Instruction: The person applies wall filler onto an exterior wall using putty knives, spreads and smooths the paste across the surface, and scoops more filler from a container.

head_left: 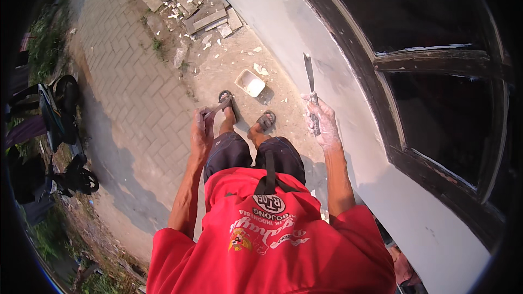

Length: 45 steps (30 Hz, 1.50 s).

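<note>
My right hand (324,122), coated in white powder, is closed round the handle of a putty knife (310,73). Its narrow blade points up and away from me, in front of the grey-white wall (289,32). On the other side my left hand (202,128), also dusted white, grips a flat scraper (219,105) whose blade slants off to the right, over my left foot. Fingers cover that scraper's handle. Beyond my feet a white plastic tub (250,83) rests on the ground, with pale material inside.
A dark wooden window frame (359,38) with dark panes fills the right side of the wall. Broken tiles and rubble (204,13) lie along the wall ahead. Herringbone paving (125,60) runs on the left, and a motorbike (57,109) stands at the far left.
</note>
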Motion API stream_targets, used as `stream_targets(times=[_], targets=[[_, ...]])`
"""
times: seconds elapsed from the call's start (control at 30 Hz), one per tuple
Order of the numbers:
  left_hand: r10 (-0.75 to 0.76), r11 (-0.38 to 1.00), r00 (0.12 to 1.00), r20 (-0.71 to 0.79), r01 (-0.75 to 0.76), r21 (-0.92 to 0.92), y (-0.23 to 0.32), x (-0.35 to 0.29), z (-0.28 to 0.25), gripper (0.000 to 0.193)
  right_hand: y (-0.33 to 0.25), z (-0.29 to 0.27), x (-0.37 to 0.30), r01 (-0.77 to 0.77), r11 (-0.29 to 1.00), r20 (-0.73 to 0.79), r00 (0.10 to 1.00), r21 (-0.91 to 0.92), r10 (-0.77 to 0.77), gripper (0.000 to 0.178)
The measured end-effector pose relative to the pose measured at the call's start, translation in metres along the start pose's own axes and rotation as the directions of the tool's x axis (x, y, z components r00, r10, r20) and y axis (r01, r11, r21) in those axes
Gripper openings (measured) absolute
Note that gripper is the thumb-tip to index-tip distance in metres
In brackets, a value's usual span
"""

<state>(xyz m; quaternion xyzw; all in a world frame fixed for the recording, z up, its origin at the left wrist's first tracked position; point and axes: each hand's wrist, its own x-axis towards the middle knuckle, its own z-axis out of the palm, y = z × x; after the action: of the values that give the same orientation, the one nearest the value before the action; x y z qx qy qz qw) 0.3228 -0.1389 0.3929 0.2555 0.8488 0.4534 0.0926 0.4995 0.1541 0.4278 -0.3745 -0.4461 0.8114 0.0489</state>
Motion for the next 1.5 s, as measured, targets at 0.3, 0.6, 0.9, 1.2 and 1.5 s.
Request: stream_targets(times=[0.3,0.6,0.9,1.2,1.5], targets=[[-0.212,0.972,0.977,-0.003,0.21,-0.108,-0.036,-0.021,0.001,0.016,-0.018,-0.015,0.008,-0.081,0.996,-0.08,0.994,-0.048,0.077,0.03],[-0.381,0.9,0.921,0.077,0.389,-0.198,-0.023,-0.02,0.014,0.012,0.035,-0.016,0.003,-0.162,0.962,-0.132,0.972,0.22,0.194,0.023],[-0.375,0.914,0.922,0.092,0.384,-0.127,-0.046,-0.038,0.008,0.014,0.053,-0.052,0.044,-0.187,0.971,-0.278,0.95,-0.147,0.141,0.033],[-0.434,0.898,0.895,0.106,0.439,-0.032,-0.052,-0.042,0.004,0.016,0.029,-0.064,0.052,-0.101,0.958,-0.176,0.983,-0.27,0.054,0.032],[-0.418,0.903,0.904,0.087,0.424,-0.071,-0.04,-0.036,0.003,0.014,0.019,-0.075,0.051,-0.075,0.901,-0.259,0.965,-0.426,-0.042,0.024]])
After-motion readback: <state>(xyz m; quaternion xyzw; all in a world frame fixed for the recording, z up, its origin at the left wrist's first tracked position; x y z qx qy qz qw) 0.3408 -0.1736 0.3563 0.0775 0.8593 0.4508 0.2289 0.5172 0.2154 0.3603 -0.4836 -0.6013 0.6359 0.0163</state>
